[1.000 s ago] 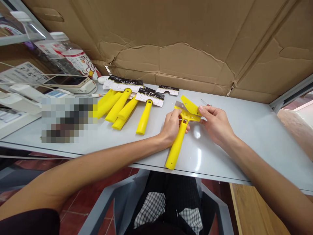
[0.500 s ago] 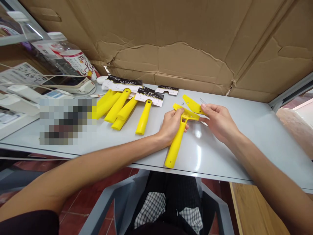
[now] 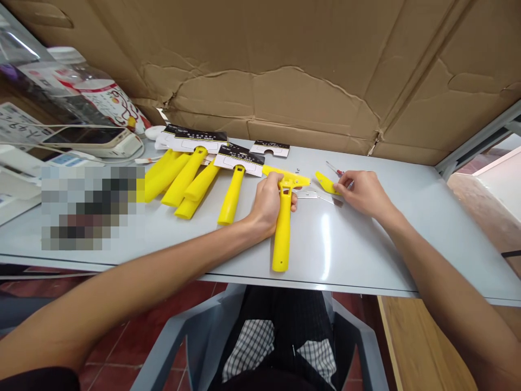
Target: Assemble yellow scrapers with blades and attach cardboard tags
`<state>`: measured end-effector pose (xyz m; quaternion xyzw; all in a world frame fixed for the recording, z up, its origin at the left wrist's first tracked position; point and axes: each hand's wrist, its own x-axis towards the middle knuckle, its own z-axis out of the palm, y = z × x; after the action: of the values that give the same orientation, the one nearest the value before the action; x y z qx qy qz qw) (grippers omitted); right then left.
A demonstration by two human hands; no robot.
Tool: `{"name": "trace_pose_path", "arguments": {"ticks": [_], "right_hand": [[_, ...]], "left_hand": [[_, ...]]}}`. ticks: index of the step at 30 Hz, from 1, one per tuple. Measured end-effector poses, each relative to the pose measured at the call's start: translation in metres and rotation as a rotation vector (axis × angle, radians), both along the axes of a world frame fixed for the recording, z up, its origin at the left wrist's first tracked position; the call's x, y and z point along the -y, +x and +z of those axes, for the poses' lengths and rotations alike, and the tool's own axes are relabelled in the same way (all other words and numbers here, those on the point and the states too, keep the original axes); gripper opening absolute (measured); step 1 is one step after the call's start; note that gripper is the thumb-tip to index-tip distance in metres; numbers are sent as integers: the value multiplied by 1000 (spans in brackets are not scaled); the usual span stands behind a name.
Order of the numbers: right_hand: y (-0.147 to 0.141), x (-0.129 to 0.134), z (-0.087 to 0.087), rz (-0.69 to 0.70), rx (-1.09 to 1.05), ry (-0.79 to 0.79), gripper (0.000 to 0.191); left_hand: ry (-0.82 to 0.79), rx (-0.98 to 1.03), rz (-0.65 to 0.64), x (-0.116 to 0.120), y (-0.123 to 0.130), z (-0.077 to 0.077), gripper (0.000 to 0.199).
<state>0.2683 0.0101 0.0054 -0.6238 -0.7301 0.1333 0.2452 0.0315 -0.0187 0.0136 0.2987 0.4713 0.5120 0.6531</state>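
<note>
My left hand (image 3: 268, 201) is wrapped around the neck of a yellow plastic scraper handle (image 3: 281, 233), whose wide head points away from me. My right hand (image 3: 362, 190) pinches the near end of a flat yellow cover plate (image 3: 324, 182), low over the table. Just behind those fingers shows a small screwdriver (image 3: 334, 168) with a thin shaft and a bit of red; its grip is partly hidden. A shiny metal strip (image 3: 311, 194) lies between the hands, its left end hidden by the scraper head. Tiny screws (image 3: 297, 170) rest behind the head.
Left of my hands lie several yellow handles (image 3: 231, 198) with black-and-white cards (image 3: 238, 160). Another card (image 3: 269, 148) lies near the cardboard wall (image 3: 260, 98). Farther left are a phone (image 3: 87, 137), bottles (image 3: 116, 103) and a blurred patch. The grey table's front edge (image 3: 325, 288) runs near my lap.
The yellow plate in my right hand has come away from the scraper head and down toward the table. My left hand has turned the scraper more upright. The metal strip now shows.
</note>
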Motion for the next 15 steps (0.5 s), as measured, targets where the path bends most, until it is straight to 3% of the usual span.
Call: {"name": "trace_pose_path", "arguments": {"ticks": [5, 12, 15], "right_hand": [[-12, 5, -9, 21, 203, 138, 19], [-39, 11, -16, 341, 368, 263, 26], [-44, 9, -18, 397, 445, 280, 23]], "left_hand": [[8, 37, -28, 1, -1, -1, 24], [2, 83, -25, 1, 1, -2, 18], [6, 92, -18, 0, 2, -2, 18]]}}
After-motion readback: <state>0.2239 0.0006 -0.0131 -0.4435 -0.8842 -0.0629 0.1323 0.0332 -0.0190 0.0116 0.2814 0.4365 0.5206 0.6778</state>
